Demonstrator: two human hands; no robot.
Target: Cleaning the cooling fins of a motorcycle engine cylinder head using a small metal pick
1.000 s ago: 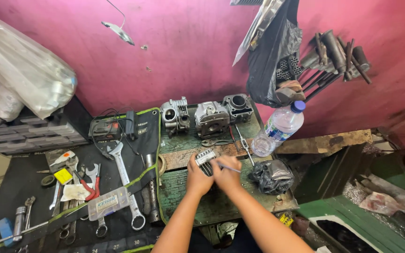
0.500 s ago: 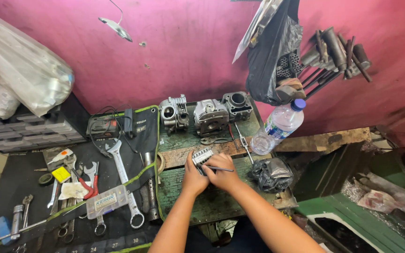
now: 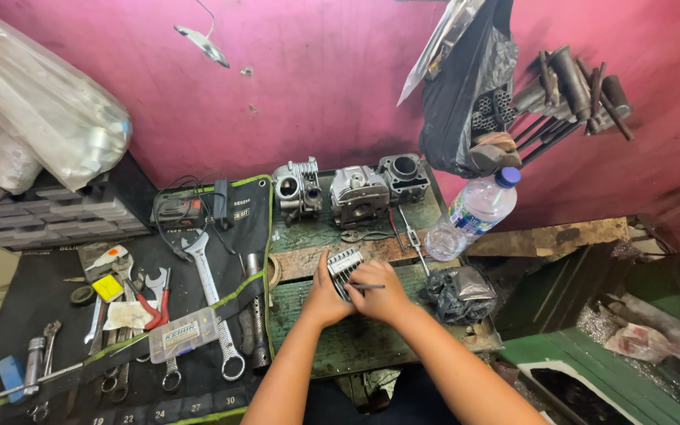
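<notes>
At the middle of the bench (image 3: 371, 346), the left hand (image 3: 326, 299) clamps a finned part (image 3: 343, 267) while the right hand (image 3: 383, 293) grips a thin tool (image 3: 365, 286) against it, seemingly cleaning, and this needs a steady grip.

Three engine parts (image 3: 352, 191) line the bench's back, a water bottle (image 3: 472, 214) beside them

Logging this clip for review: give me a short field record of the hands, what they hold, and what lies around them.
left hand: grips finned metal part
right hand: on the part, holds thin tool
surface: green wooden bench
behind: three engine parts
right: water bottle, black bag
left: black mat with wrench, pliers, clear box
</notes>
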